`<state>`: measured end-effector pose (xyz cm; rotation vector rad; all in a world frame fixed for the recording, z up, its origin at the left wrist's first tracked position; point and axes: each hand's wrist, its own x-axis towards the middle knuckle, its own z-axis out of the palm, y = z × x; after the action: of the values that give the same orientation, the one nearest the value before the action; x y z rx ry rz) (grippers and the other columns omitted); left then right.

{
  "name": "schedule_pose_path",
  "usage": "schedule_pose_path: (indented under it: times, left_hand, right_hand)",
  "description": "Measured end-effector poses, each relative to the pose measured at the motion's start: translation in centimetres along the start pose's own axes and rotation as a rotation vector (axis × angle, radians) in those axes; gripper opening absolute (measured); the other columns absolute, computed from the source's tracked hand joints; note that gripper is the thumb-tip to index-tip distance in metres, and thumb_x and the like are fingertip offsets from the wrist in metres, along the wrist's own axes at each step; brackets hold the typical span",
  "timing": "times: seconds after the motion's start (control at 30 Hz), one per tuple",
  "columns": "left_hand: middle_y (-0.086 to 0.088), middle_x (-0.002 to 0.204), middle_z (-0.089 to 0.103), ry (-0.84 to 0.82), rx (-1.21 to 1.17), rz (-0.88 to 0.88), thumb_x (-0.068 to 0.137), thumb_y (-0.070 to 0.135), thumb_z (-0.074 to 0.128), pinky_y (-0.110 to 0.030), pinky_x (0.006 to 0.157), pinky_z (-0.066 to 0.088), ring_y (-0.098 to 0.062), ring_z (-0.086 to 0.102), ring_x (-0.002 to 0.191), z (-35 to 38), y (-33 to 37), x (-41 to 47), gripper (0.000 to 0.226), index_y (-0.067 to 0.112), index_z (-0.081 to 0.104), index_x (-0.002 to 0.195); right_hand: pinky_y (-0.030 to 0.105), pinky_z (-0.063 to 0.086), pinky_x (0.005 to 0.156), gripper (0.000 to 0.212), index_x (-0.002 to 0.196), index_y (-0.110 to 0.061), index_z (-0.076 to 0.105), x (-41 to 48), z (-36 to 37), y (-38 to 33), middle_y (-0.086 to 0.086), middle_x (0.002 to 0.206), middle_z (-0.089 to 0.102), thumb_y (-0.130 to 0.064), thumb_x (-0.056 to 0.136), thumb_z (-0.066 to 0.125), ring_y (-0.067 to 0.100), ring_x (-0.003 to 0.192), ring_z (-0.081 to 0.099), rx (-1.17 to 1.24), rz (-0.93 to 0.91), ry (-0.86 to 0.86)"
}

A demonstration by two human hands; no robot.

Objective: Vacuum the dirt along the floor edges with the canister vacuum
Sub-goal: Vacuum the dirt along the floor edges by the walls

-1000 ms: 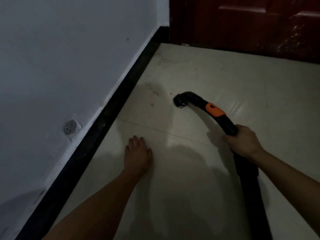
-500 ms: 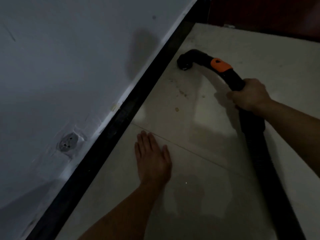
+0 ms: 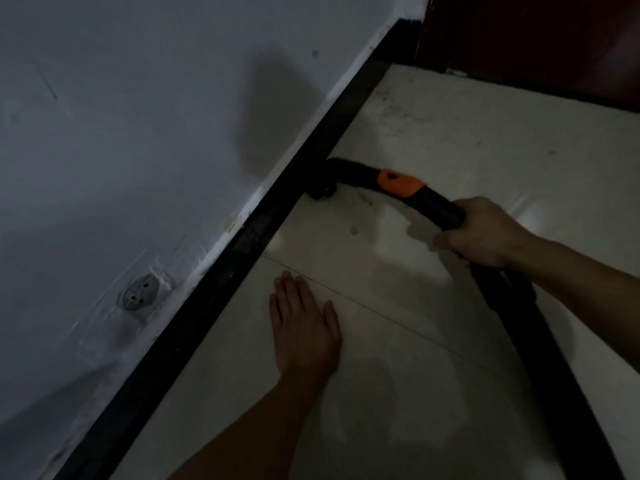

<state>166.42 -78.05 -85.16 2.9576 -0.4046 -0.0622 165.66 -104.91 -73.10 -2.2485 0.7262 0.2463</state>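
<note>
My right hand (image 3: 485,233) grips the black curved vacuum handle (image 3: 436,206), which carries an orange slider (image 3: 400,183). The handle's open nozzle end (image 3: 322,192) sits on the pale floor tile right against the black baseboard (image 3: 242,247). Specks of dirt (image 3: 363,200) lie on the tile just beside the nozzle. The black hose (image 3: 540,341) runs from my right hand down to the lower right edge. My left hand (image 3: 303,327) rests flat on the floor with straight fingers, nearer me than the nozzle.
A white wall (image 3: 138,133) rises on the left, with a round grey socket (image 3: 140,296) low above the baseboard. A dark red door (image 3: 554,39) closes the far corner. Grimy marks (image 3: 398,109) dot the tile near that corner.
The nozzle has swung left from the open tile until it meets the baseboard. My right hand moved with it. My left hand stays flat on the floor.
</note>
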Motion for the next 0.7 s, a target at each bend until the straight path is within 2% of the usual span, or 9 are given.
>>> schedule_pose_path:
  times: [0.07, 0.13, 0.27, 0.4, 0.5, 0.6, 0.7]
  left_hand:
    - [-0.018, 0.158, 0.015, -0.007, -0.015, 0.005, 0.094, 0.047, 0.014, -0.039, 0.120, 0.002, -0.030, 0.010, 0.148, -0.1, 0.0, -0.2, 0.074, 0.000, 0.023, 0.150]
    - [-0.019, 0.158, 0.015, -0.002, -0.031, 0.006, 0.094, 0.048, 0.013, -0.041, 0.120, 0.005, -0.030, 0.010, 0.148, -0.2, 0.1, -0.2, 0.074, 0.000, 0.023, 0.150]
    - [-0.021, 0.156, 0.021, 0.001, -0.024, 0.001, 0.095, 0.046, 0.017, -0.040, 0.117, 0.005, -0.032, 0.017, 0.146, -0.3, 0.3, 0.0, 0.073, -0.002, 0.029, 0.148]
    - [-0.023, 0.154, 0.026, -0.019, -0.007, 0.004, 0.095, 0.044, 0.021, -0.042, 0.116, 0.007, -0.034, 0.022, 0.144, 0.0, 0.1, 0.0, 0.070, -0.003, 0.032, 0.146]
    - [-0.023, 0.153, 0.028, -0.013, 0.018, 0.001, 0.095, 0.043, 0.025, -0.043, 0.115, 0.011, -0.035, 0.025, 0.143, 0.2, 0.0, 0.1, 0.069, -0.003, 0.036, 0.144]
    - [-0.022, 0.156, 0.021, -0.030, 0.017, -0.002, 0.096, 0.045, 0.021, -0.042, 0.116, 0.006, -0.033, 0.017, 0.146, 0.1, 0.0, 0.0, 0.070, -0.002, 0.029, 0.147]
    - [-0.022, 0.156, 0.022, -0.034, 0.015, 0.003, 0.096, 0.045, 0.021, -0.042, 0.116, 0.006, -0.033, 0.018, 0.146, 0.0, 0.0, 0.1, 0.070, -0.002, 0.029, 0.147]
  right_hand:
    - [0.022, 0.042, 0.042, 0.019, 0.092, -0.010, 0.064, -1.5, 0.4, 0.1, 0.006, 0.066, 0.063, -0.014, 0.077, 0.076, 0.014, 0.045, 0.058, -0.042, -0.026, -0.060]
    - [0.023, 0.045, 0.047, 0.021, 0.094, -0.010, 0.065, -2.2, 0.5, 0.0, 0.009, 0.071, 0.065, -0.015, 0.076, 0.076, 0.016, 0.050, 0.060, -0.099, -0.050, -0.070]
    - [0.031, 0.049, 0.062, 0.029, 0.103, -0.006, 0.067, -0.3, -0.8, -0.5, 0.017, 0.080, 0.067, -0.015, 0.077, 0.074, 0.028, 0.062, 0.062, -0.136, -0.014, 0.122]
    - [0.030, 0.046, 0.059, 0.039, 0.116, -0.001, 0.063, 1.8, -3.4, -0.8, 0.020, 0.081, 0.066, -0.014, 0.081, 0.072, 0.028, 0.061, 0.062, -0.071, 0.136, 0.219]
    - [0.028, 0.044, 0.052, 0.028, 0.107, -0.002, 0.062, 0.6, -3.8, -0.7, 0.016, 0.067, 0.063, -0.009, 0.081, 0.071, 0.027, 0.053, 0.059, -0.062, 0.142, 0.152]
    - [0.030, 0.045, 0.050, 0.014, 0.092, -0.003, 0.061, -1.7, -3.1, -0.2, 0.013, 0.056, 0.060, -0.004, 0.081, 0.070, 0.027, 0.046, 0.056, -0.064, 0.111, 0.048]
    - [0.030, 0.046, 0.050, 0.014, 0.092, -0.004, 0.063, -2.8, -3.1, 0.9, 0.012, 0.054, 0.061, -0.006, 0.080, 0.071, 0.027, 0.045, 0.057, -0.079, 0.114, 0.069]
